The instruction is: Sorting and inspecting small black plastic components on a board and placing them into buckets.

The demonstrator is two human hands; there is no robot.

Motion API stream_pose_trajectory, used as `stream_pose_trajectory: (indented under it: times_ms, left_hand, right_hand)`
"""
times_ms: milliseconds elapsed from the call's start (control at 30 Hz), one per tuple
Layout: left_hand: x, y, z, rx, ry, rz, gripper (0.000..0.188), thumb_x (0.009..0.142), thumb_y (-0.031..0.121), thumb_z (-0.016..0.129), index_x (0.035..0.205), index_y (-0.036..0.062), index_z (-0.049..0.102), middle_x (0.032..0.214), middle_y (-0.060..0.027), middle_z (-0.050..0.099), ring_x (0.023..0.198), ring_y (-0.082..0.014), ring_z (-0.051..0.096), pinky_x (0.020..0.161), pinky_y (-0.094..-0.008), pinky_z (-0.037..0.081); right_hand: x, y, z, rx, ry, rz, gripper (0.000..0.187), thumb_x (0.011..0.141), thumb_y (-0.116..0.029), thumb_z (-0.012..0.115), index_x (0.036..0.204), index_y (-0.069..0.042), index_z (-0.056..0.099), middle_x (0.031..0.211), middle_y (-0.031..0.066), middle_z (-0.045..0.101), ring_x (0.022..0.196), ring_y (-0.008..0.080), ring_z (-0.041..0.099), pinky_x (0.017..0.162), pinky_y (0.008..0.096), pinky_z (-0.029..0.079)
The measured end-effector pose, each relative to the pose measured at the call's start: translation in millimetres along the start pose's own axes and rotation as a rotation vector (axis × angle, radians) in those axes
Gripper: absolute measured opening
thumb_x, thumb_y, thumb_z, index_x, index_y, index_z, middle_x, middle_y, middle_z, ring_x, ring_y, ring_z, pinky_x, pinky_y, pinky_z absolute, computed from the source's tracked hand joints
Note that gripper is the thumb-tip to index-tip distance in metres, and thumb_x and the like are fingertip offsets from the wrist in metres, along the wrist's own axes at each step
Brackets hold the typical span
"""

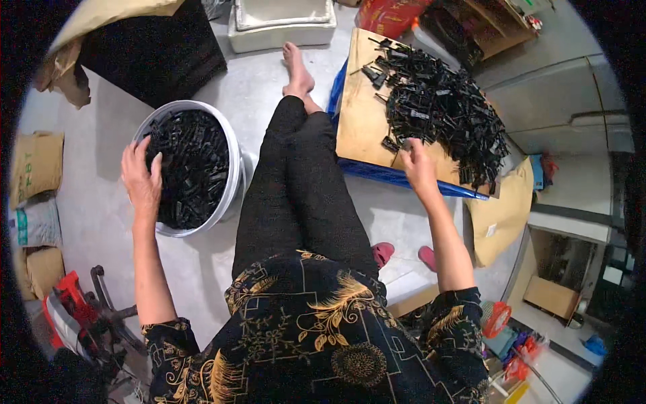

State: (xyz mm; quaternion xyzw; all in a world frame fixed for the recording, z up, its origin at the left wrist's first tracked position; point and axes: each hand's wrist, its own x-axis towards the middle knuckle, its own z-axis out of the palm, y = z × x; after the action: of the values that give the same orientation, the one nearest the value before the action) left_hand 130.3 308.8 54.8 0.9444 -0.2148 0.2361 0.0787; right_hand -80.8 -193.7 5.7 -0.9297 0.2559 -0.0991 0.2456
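Note:
At the left stands a white bucket (235, 158) filled with small black plastic parts (192, 161). My left hand (142, 176) is at its left rim, fingers and thumb apart, the fingertips just over the parts. A heap of black plastic parts with thin stems (437, 101) covers much of a wooden board (360, 101) at the right. My right hand (418, 165) is over the board's near edge beside the heap, its fingers drawn together. Whatever is between those fingertips is too small to make out.
Under the board is a blue crate (404, 176). A black box (158, 50) stands beyond the bucket, and a white foam box (282, 30) at the far middle. A tan sack (501, 212) leans right of the board. Pink slippers (383, 254) lie below it.

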Motion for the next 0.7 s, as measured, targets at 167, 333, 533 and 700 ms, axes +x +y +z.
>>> stream_pose_trajectory:
  times_ms: [167, 333, 533, 700]
  left_hand:
    - [30.9, 112.3, -19.1, -0.398, 0.049, 0.137, 0.030, 0.077, 0.004, 0.059, 0.106, 0.0044, 0.057, 0.112, -0.0163, 0.054, 0.105, -0.0327, 0.051, 0.092, -0.0390, 0.039]
    - [34.9, 215.6, -17.8, -0.824, -0.097, 0.261, 0.032, 0.073, 0.000, 0.060, 0.105, 0.0021, 0.056, 0.108, -0.0163, 0.055, 0.097, -0.0314, 0.055, 0.084, -0.0360, 0.045]
    - [22.3, 316.7, 19.6, -1.233, -0.742, 0.149, 0.072, 0.073, 0.006, 0.065, 0.134, 0.0057, 0.026, 0.114, -0.0210, 0.048, 0.082, -0.0234, 0.061, 0.078, -0.0321, 0.047]
    - [3.8, 354.6, 44.7, -1.589, -0.998, -0.036, 0.075, 0.077, 0.004, 0.065, 0.138, 0.0071, 0.021, 0.105, -0.0116, 0.052, 0.079, -0.0118, 0.056, 0.072, -0.0254, 0.047]
  right_hand:
    - [10.9, -8.2, 5.4, -0.293, -0.128, -0.122, 0.028, 0.081, -0.022, 0.058, 0.103, -0.008, 0.050, 0.069, 0.0174, 0.061, 0.066, 0.0375, 0.059, 0.057, 0.0454, 0.045]
    - [16.1, -12.0, 9.6, -0.384, -0.175, -0.102, 0.028, 0.079, -0.024, 0.060, 0.102, -0.009, 0.052, 0.070, 0.0190, 0.061, 0.067, 0.0386, 0.059, 0.057, 0.0447, 0.045]
    - [12.8, -10.9, 1.7, 0.838, -0.296, 0.248, 0.018, 0.084, -0.026, 0.059, 0.085, -0.008, 0.057, 0.055, -0.0030, 0.047, 0.043, 0.0066, 0.040, 0.039, 0.0236, 0.030]
    - [-25.1, -40.1, -22.4, 1.144, -0.518, 0.450, 0.017, 0.085, -0.028, 0.060, 0.087, -0.011, 0.058, 0.055, -0.0082, 0.045, 0.041, 0.0010, 0.035, 0.036, 0.0184, 0.024]
